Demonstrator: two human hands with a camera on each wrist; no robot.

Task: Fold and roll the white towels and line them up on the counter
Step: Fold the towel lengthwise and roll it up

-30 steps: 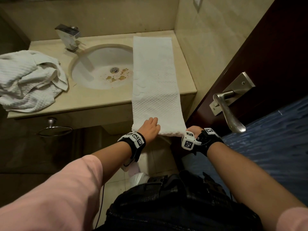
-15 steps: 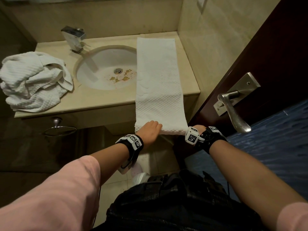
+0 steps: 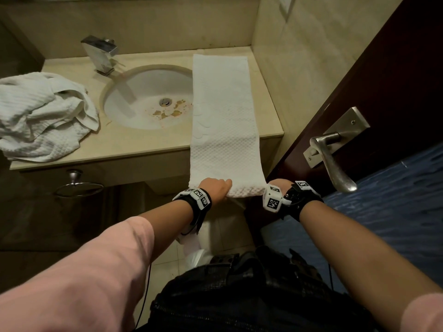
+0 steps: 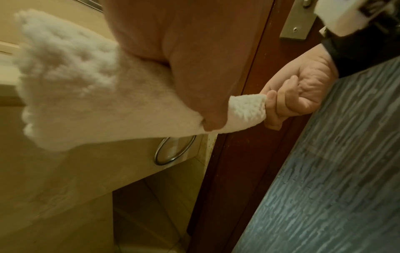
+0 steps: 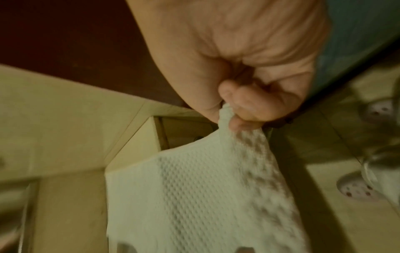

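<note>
A long white towel (image 3: 223, 121), folded into a narrow strip, lies on the right side of the counter (image 3: 134, 149) and hangs over its front edge. My left hand (image 3: 217, 188) grips the near left corner of the hanging end. At the near right corner my right hand (image 3: 279, 184) pinches the cloth; the left wrist view shows these fingers (image 4: 279, 106) curled round the towel's corner (image 4: 246, 111), and the right wrist view shows the same pinch (image 5: 236, 109) on the towel (image 5: 205, 196). A crumpled heap of white towels (image 3: 40, 113) sits at the counter's left end.
A round sink (image 3: 148, 97) with brown stains and a chrome tap (image 3: 100, 53) lie left of the strip. A dark wooden door (image 3: 383, 80) with a metal lever handle (image 3: 330, 159) stands close on the right. A towel ring (image 3: 76, 185) hangs under the counter.
Both hands have moved a little up and toward the counter with the towel's end, and the hanging part is shorter. The head view shifted slightly.
</note>
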